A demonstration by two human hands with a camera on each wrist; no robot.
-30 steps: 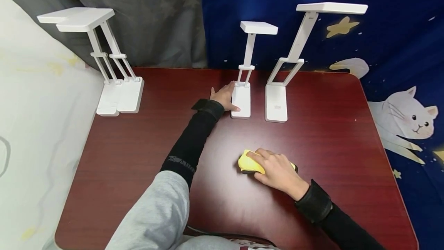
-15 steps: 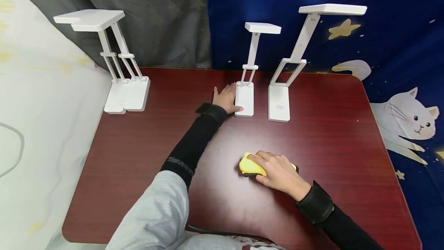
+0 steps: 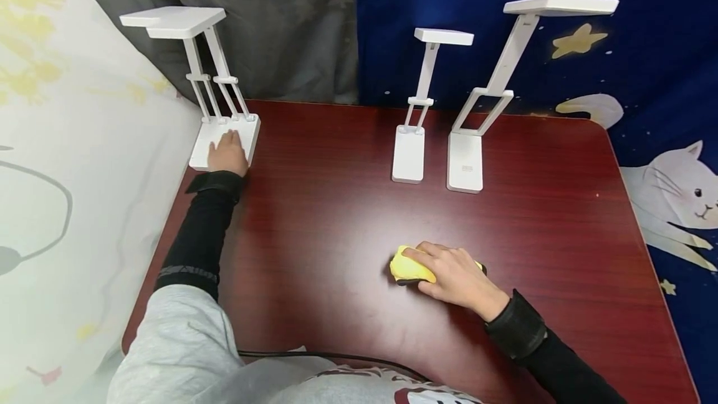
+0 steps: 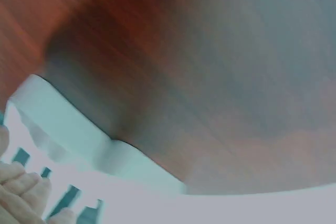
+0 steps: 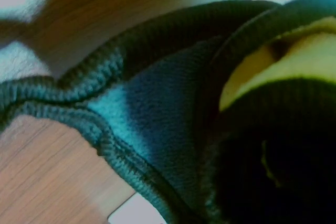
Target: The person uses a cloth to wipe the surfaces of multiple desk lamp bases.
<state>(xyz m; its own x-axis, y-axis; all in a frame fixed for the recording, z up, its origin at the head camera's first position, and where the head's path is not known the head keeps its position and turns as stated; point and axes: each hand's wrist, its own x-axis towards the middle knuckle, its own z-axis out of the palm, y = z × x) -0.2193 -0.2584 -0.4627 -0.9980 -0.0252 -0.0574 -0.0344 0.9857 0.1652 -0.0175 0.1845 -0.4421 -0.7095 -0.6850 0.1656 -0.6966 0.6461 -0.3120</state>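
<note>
Two white folding desk lamps (image 3: pixel 196 145) stand side by side at the table's left. My left hand (image 3: pixel 227 156) rests over their bases with its fingers pointing toward the lamp arms; in the left wrist view its fingertips lie at the lower left, over the white bases. Near the middle front, my right hand (image 3: pixel 459 278) grips a bunched yellow cloth (image 3: pixel 412 267) with a dark edge, down on the tabletop. The right wrist view shows the cloth's grey side (image 5: pixel 163 103) and thick dark trim close up; the palm side of the grip is hidden.
A smaller white desk lamp (image 3: pixel 408 154) and a taller one (image 3: pixel 465 161) stand upright at the back, right of centre. The dark red table (image 3: pixel 314 204) meets a grey curtain (image 3: pixel 291 36) and a blue curtain behind. A pale wall covering borders its left edge.
My left hand has left the smaller lamp near the centre and moved left onto the bases of the paired lamps. My right hand stays on the cloth. The head view has shifted slightly.
</note>
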